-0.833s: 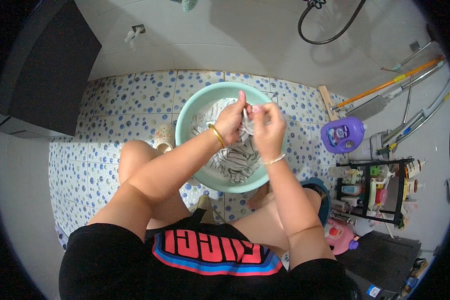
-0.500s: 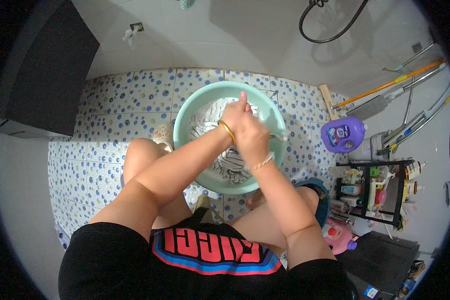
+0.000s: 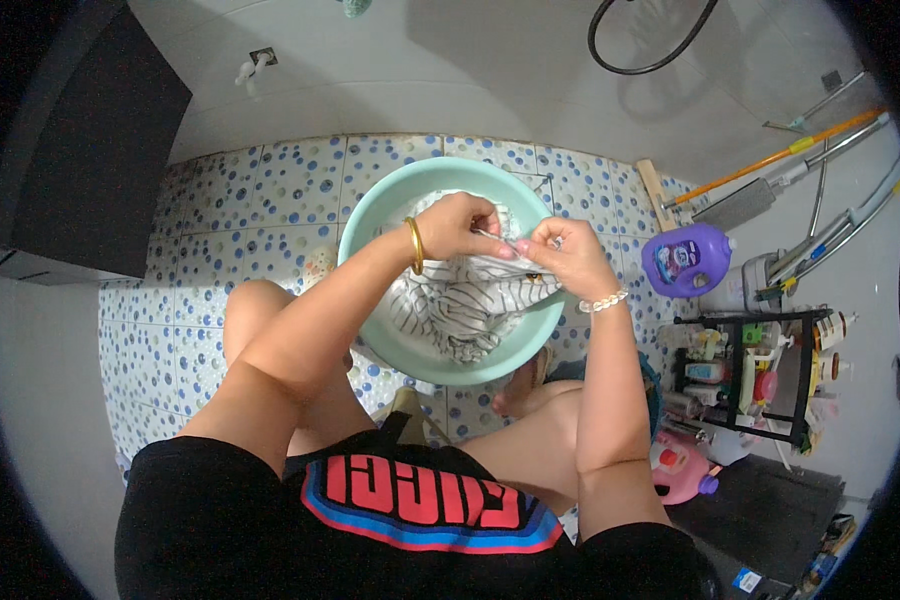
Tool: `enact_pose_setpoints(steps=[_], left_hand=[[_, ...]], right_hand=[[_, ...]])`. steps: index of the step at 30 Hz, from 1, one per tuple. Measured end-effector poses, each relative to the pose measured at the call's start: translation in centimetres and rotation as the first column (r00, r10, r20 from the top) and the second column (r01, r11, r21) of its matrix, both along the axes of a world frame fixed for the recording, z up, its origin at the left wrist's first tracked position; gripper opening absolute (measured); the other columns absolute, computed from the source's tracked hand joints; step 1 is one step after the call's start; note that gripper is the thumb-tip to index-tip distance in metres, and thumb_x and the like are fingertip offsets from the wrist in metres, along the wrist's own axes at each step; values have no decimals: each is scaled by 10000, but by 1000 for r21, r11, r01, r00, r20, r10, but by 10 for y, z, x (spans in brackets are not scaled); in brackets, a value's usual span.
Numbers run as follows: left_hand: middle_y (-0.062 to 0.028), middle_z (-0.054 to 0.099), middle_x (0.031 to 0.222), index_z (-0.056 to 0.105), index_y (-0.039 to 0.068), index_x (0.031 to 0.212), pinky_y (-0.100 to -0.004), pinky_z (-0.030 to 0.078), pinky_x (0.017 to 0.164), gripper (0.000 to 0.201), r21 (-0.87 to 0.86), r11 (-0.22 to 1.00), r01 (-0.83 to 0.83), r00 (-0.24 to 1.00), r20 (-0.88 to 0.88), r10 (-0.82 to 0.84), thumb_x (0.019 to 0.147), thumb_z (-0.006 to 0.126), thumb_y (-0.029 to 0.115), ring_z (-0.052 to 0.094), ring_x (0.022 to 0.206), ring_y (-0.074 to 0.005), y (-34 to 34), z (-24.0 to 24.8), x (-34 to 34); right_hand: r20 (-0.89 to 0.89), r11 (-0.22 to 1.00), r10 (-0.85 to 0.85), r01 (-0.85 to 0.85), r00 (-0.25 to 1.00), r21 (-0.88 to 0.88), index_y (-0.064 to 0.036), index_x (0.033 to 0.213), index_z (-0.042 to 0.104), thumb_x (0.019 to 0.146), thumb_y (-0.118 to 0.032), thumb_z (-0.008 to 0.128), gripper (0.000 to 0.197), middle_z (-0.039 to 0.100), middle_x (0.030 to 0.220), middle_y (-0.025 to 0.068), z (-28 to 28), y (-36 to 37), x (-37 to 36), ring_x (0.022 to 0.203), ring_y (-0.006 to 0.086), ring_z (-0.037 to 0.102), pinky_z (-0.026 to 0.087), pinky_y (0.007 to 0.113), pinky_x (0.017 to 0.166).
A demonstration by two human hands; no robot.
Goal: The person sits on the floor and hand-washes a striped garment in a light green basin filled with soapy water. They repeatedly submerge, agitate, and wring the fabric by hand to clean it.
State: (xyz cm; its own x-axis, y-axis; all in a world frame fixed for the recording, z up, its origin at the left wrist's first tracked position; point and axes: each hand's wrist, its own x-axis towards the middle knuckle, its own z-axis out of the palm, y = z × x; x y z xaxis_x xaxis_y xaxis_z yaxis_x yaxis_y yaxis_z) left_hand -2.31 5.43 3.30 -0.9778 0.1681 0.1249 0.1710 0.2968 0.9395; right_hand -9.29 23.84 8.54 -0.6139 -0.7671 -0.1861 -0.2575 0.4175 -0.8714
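Note:
A white garment with dark stripes (image 3: 475, 305) lies bunched and wet-looking in a mint-green basin (image 3: 372, 215) on the floor. My left hand (image 3: 460, 226), a gold bangle at its wrist, pinches a raised edge of the cloth over the basin's middle. Close beside it on the right, my right hand (image 3: 572, 252) grips the same edge between thumb and fingers, above the basin's right rim. A stretch of fabric hangs from both hands down to the rest of the garment. A beaded bracelet circles my right wrist.
Right of the basin stands a purple detergent jug (image 3: 685, 260). Beyond it are mops with long handles (image 3: 780, 158) and a black rack (image 3: 740, 380) holding bottles. A pink jug (image 3: 680, 468) stands near my right leg. A dark cabinet (image 3: 90, 150) is at far left; dotted tiles (image 3: 210, 330) cover the floor.
My hands, pressed together and blurred over the basin before, have moved apart. Now they hold up an edge of the striped garment, the right hand farther to the right.

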Motion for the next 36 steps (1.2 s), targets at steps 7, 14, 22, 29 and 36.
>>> enact_pose_setpoints(steps=[7,14,22,29,36], left_hand=[[-30,437,533,492,35,640,-276,334,489,379,-243,966,-91,985,118,123,539,764,279,405,511,-132,-22,16,8],[14,491,600,506,25,709,-206,345,494,289,202,979,13,981,186,-51,669,698,238,430,560,-61,-19,27,17],[38,484,653,516,46,833,-200,353,511,186,484,865,-131,962,274,-7,840,490,231,426,571,-63,-11,-12,9],[-50,501,614,474,61,678,-322,421,533,310,779,44,-626,779,627,-24,869,408,296,475,544,-161,42,-17,13],[-21,465,570,479,87,683,-275,362,467,297,692,215,-689,723,677,135,823,490,349,423,484,-134,26,-43,-1]], right_hand=[[-30,910,-153,129,988,-393,-15,693,542,740,-120,616,136,460,537,-39,-10,15,-8,494,26,371,307,183,440],[165,832,-246,296,955,-470,-24,715,533,744,-124,613,131,429,595,-50,-13,7,-7,560,34,360,306,169,530],[17,634,-662,572,749,-520,-31,892,468,850,-189,470,164,477,722,1,-39,-24,-1,636,77,421,374,224,601],[-686,927,-366,179,629,-330,7,608,513,832,-201,469,310,489,521,179,-53,-71,64,427,318,474,373,343,404],[-730,907,-410,160,546,-390,-7,582,522,838,-195,447,327,491,500,175,-51,-86,67,436,317,492,377,366,401]])
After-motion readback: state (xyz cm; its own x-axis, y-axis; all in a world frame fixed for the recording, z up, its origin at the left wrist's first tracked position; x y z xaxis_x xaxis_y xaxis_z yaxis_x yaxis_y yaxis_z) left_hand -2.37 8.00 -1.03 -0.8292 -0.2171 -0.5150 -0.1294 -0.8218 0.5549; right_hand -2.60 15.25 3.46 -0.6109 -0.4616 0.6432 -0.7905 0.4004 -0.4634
